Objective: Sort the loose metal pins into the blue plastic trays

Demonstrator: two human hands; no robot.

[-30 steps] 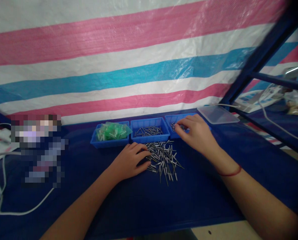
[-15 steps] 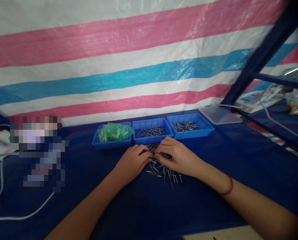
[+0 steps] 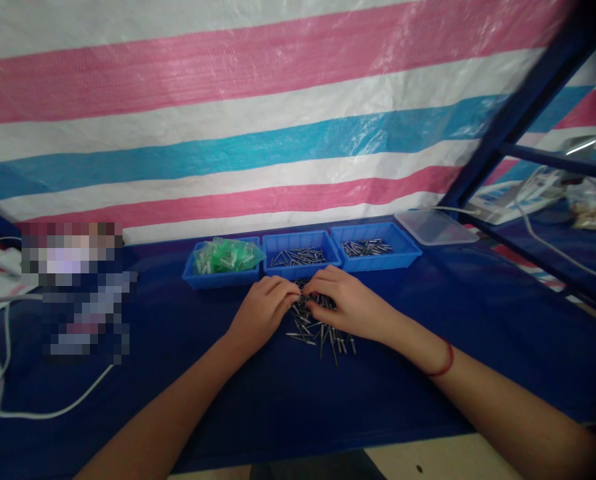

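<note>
A loose pile of metal blind rivets (image 3: 323,320) lies on the dark blue tabletop (image 3: 298,400), some thin mandrels pointing toward me. At the pile's left edge, my left hand (image 3: 265,307) is closed, thumb and fingertips pinched on rivets. My right hand (image 3: 345,300) reaches over the pile from the right, its fingers curled and closing on rivets close to the left fingertips. Exactly which pieces each hand grips is partly hidden. Behind the hands stand a middle blue bin (image 3: 302,270) and a right blue bin (image 3: 378,260), both with rivets inside.
A left blue bin (image 3: 223,277) holds green-and-clear plastic packets (image 3: 228,255). A clear plastic lid (image 3: 435,227) lies at the back right. White cables (image 3: 53,415) run along the left side. A striped sheet (image 3: 228,153) hangs behind; a blue frame post (image 3: 518,113) stands right.
The view has shifted slightly, so bins and pile appear a little higher and further left. Both hands stay at the pile; the right thumb and forefinger look slightly further apart.
</note>
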